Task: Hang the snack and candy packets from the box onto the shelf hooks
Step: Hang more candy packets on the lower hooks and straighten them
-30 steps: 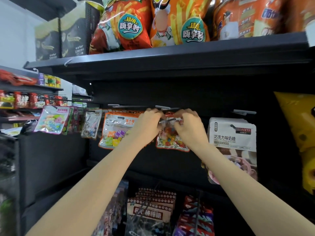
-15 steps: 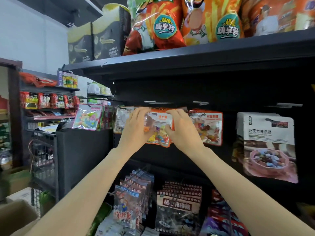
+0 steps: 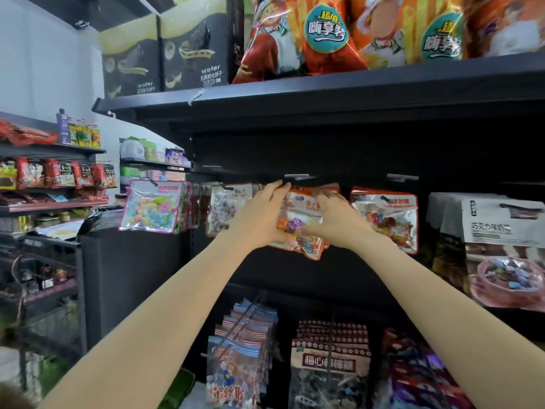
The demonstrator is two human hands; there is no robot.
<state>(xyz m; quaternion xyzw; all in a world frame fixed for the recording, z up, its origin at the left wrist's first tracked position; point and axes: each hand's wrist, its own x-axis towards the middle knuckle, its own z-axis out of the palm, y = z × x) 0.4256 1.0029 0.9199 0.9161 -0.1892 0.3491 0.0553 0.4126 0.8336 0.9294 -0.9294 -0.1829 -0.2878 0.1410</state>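
A bunch of orange-edged candy packets (image 3: 305, 202) hangs from a shelf hook (image 3: 295, 176) at the middle of the black shelf unit. My left hand (image 3: 259, 215) lies against the bunch's left side with its fingers stretched upward. From the right, my right hand (image 3: 334, 222) grips the same bunch, fingers over its front and thumb low on it; the fingers are blurred. The box is out of view.
Beside the bunch hang red-edged candy packets (image 3: 386, 216) on the right and clear packets (image 3: 227, 208) and pink packets (image 3: 153, 209) on the left. White chocolate bags (image 3: 501, 231) hang far right. Chip bags (image 3: 309, 36) fill the top shelf (image 3: 324, 93). More packets (image 3: 330, 367) hang below.
Both hands left the red-edged packets on the neighbouring hook and moved left onto the orange-edged bunch. My view swung left and drew closer to the shelf.
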